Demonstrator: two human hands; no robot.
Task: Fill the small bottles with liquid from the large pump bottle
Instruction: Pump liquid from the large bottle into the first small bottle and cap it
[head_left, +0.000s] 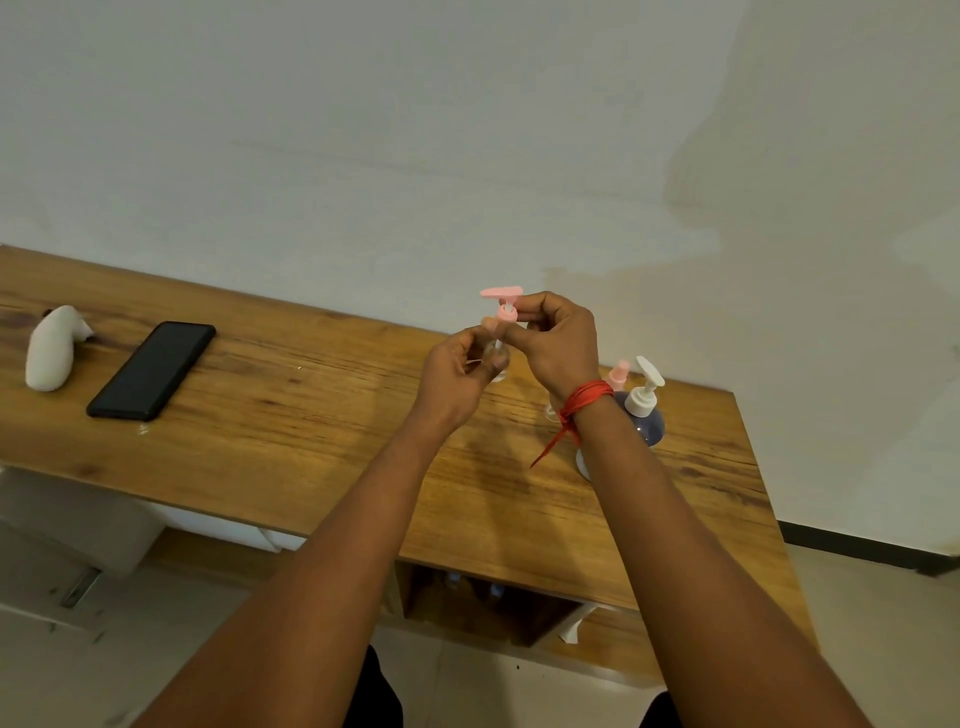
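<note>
Just above the middle of the frame, both hands are raised over the wooden bench (291, 415) and meet around a small clear bottle (498, 365). The left hand (457, 376) holds the bottle's body, with the fingers curled round it from the left and below. The right hand (558, 343) comes in from the right and pinches the neck of the pink pump top (503, 300) between thumb and fingertips. The pump's head sticks out above the fingers and points to the left. The pump's tube runs down into the bottle, but whether the cap is seated on the neck cannot be told.

A red thread (582, 402) is tied round the right wrist, one loose end hanging down. Behind that wrist, to the right of centre, the large pump bottle (647, 418) stands on the bench, bluish with a white pump. Just to its left is a second small bottle (619, 375) with a pink top, mostly hidden by the wrist.

At the left of the frame, well apart from the hands, a black phone (151, 370) lies flat on the bench. A white object (52, 348) lies beside it, further left.
</note>
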